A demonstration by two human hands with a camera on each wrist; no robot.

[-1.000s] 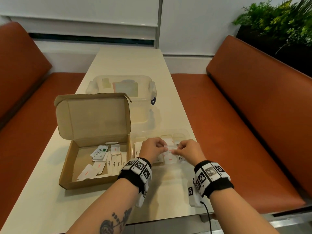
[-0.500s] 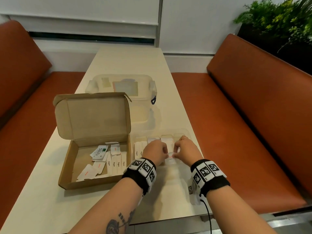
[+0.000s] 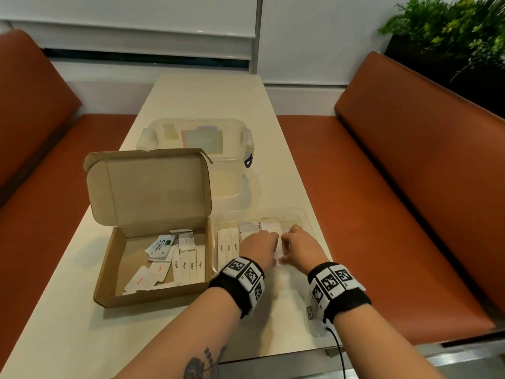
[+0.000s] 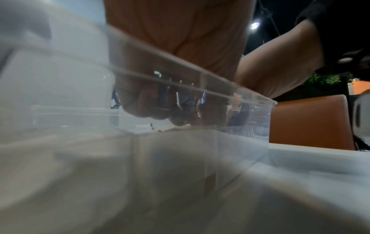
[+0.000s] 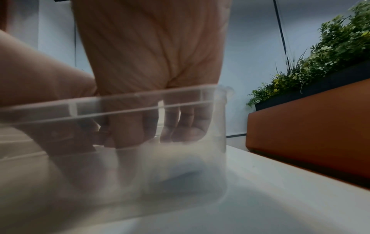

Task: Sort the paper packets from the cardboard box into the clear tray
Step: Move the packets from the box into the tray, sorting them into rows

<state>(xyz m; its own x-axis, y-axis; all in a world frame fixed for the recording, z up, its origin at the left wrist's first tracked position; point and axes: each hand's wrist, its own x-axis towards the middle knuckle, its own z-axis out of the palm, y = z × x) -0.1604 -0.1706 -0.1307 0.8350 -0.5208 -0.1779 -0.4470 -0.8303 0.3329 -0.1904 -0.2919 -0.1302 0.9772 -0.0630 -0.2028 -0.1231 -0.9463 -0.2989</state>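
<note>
Both hands, left hand (image 3: 258, 246) & right hand (image 3: 299, 246), pinch one packet (image 3: 278, 251) over clear tray (image 3: 306, 217), centre-right of frame.
Seat it flat w/ matching packets in its compartment; cardboard box (image 3: 109, 269), lower left, holds more.

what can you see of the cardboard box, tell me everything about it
The cardboard box is a shallow brown mailer of plain corrugated board, sitting on the pale table left of the clear tray, side by side. Its hinged lid stands open at the far side, tilted back. Inside lie loose paper packets: several marked Sugar, one Stevia, some with red print. Neither hand touches it.
</note>
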